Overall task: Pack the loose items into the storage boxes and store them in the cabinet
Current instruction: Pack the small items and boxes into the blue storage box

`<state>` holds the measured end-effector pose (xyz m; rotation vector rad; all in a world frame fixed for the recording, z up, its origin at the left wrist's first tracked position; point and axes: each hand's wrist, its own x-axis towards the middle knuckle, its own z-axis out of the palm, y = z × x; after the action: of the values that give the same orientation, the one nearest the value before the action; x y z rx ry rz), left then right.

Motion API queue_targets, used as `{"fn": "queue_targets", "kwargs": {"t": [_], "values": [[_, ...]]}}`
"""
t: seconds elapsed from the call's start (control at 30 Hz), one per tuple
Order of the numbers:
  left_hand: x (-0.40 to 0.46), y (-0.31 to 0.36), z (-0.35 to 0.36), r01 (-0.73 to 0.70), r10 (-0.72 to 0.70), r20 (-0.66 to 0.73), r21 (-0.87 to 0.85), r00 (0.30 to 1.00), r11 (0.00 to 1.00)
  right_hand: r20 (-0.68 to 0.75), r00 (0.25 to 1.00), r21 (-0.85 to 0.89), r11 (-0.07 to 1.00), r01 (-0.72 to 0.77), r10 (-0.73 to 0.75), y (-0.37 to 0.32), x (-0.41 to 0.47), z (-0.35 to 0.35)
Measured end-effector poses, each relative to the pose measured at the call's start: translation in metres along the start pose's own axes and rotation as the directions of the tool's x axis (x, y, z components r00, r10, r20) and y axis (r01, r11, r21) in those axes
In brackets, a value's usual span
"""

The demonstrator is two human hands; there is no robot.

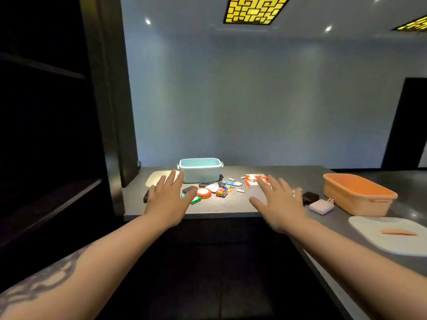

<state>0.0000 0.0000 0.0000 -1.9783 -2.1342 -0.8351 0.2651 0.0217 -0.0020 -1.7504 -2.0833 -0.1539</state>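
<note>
A pale teal storage box (200, 170) stands open at the back of the grey counter (226, 204). An orange storage box (357, 194) sits open at the right. Between them lie loose items: a roll of orange tape (204, 193), several batteries (239, 184), red-and-white packets (253, 180), a black adapter (310, 197) and a white charger (321, 206). My left hand (168, 199) is stretched out flat over the counter's left part, fingers straight, holding nothing. My right hand (280, 202) is spread flat the same way in front of the packets.
A white lid (154, 177) lies left of the teal box, partly behind my left hand. Another white lid with an orange handle (392, 234) lies at the near right. A dark open cabinet with shelves (50, 135) stands at the left.
</note>
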Motion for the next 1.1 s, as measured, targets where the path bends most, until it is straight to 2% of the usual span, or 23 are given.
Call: {"fn": "queue_targets", "kwargs": {"t": [0.1,0.33,0.7,0.83,1.1], "values": [[-0.004,-0.026,0.023,0.04,-0.041,0.059,0.014,0.997,0.999,0.068,0.998,-0.06,0.998,-0.013,0.017,-0.011,-0.002,0.035],[0.023,-0.062,0.071,0.091,-0.089,0.134,-0.007,0.987,0.996,0.139,0.99,-0.027,1.0,-0.011,0.014,-0.021,0.035,0.093],[0.165,-0.06,0.169,0.127,-0.117,0.162,-0.051,0.98,0.991,0.155,0.987,0.004,0.999,0.045,-0.045,0.002,0.196,0.191],[0.217,-0.064,0.207,0.123,-0.117,0.122,-0.049,0.986,0.991,0.155,0.985,0.01,0.997,0.071,-0.072,0.013,0.257,0.225],[0.303,-0.103,0.274,0.121,-0.115,0.157,-0.025,0.981,0.992,0.245,0.966,0.033,0.996,0.078,-0.083,0.005,0.35,0.302]]}}
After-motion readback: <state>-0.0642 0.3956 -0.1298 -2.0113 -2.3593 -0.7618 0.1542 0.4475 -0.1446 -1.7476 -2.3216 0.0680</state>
